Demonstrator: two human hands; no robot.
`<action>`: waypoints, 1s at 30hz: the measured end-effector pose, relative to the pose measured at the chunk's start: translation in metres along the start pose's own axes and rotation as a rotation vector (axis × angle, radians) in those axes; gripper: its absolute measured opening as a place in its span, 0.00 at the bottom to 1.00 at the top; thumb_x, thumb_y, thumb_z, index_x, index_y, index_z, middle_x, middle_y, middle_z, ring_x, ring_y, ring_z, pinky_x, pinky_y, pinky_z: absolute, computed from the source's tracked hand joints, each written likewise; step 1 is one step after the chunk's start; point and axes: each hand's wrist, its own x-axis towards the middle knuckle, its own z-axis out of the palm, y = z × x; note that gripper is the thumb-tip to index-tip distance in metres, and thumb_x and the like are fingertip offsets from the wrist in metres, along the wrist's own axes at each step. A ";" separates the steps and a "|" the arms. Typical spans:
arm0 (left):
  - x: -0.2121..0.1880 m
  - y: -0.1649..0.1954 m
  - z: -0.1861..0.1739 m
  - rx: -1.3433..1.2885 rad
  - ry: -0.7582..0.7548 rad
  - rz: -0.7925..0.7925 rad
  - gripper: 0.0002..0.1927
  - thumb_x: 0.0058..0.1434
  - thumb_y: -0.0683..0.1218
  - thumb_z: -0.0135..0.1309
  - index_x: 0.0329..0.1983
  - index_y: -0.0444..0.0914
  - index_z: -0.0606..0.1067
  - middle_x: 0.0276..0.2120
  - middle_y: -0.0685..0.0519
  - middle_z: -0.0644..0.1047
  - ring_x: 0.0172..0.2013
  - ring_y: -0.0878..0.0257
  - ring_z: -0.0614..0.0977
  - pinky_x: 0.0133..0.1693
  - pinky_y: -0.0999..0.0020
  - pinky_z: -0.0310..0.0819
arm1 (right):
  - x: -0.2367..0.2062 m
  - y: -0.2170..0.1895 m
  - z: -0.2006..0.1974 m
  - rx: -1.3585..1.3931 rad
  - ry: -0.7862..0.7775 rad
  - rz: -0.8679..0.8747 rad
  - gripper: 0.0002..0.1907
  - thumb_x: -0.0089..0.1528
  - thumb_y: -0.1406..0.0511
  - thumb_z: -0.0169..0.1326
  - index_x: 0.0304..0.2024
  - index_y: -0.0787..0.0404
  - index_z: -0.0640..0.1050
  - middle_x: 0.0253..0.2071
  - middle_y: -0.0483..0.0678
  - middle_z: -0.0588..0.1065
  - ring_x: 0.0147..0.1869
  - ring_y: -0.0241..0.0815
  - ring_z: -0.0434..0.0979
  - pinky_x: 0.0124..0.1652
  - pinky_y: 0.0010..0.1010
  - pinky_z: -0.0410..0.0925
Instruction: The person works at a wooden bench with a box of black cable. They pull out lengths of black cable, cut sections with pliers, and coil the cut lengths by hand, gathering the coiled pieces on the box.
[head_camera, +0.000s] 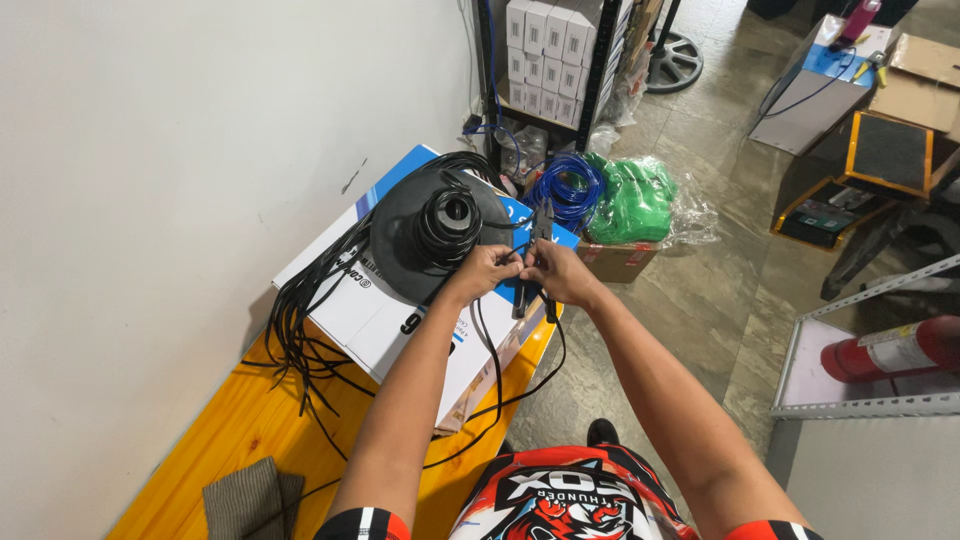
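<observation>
The left hand (484, 270) pinched the thin black cable (487, 345) above the white and blue cardboard box (400, 320), just near the round black cable spool (437, 232). The right hand (556, 272) was closed around dark-handled pliers (530, 290), touching the cable end. I judge a short, steady grip beside the tool would serve best.

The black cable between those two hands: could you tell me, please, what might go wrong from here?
1. The pliers in the right hand sit close to the left hand; a slip could nip a finger.
2. Loose cable hangs tangled off the box; a tug might snag it or drag the spool off.
</observation>
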 end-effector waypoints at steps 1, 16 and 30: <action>0.001 -0.001 0.000 0.000 0.002 0.001 0.09 0.60 0.47 0.62 0.36 0.36 0.81 0.29 0.60 0.79 0.33 0.74 0.76 0.39 0.74 0.72 | -0.001 -0.001 0.001 0.001 0.006 -0.055 0.13 0.57 0.68 0.65 0.34 0.62 0.72 0.24 0.42 0.68 0.28 0.33 0.63 0.28 0.29 0.61; 0.001 0.005 -0.007 -0.308 -0.072 -0.165 0.14 0.62 0.49 0.64 0.44 0.36 0.81 0.26 0.62 0.74 0.20 0.78 0.64 0.20 0.79 0.52 | -0.016 -0.007 0.018 0.326 0.211 0.035 0.09 0.61 0.71 0.63 0.41 0.63 0.76 0.28 0.42 0.75 0.25 0.29 0.73 0.25 0.22 0.67; 0.007 0.007 0.002 -0.270 -0.075 -0.146 0.13 0.66 0.52 0.58 0.42 0.38 0.79 0.24 0.63 0.74 0.17 0.77 0.60 0.18 0.78 0.49 | -0.021 -0.011 0.031 0.141 0.431 -0.202 0.04 0.60 0.75 0.62 0.35 0.68 0.79 0.37 0.46 0.74 0.35 0.33 0.78 0.32 0.24 0.75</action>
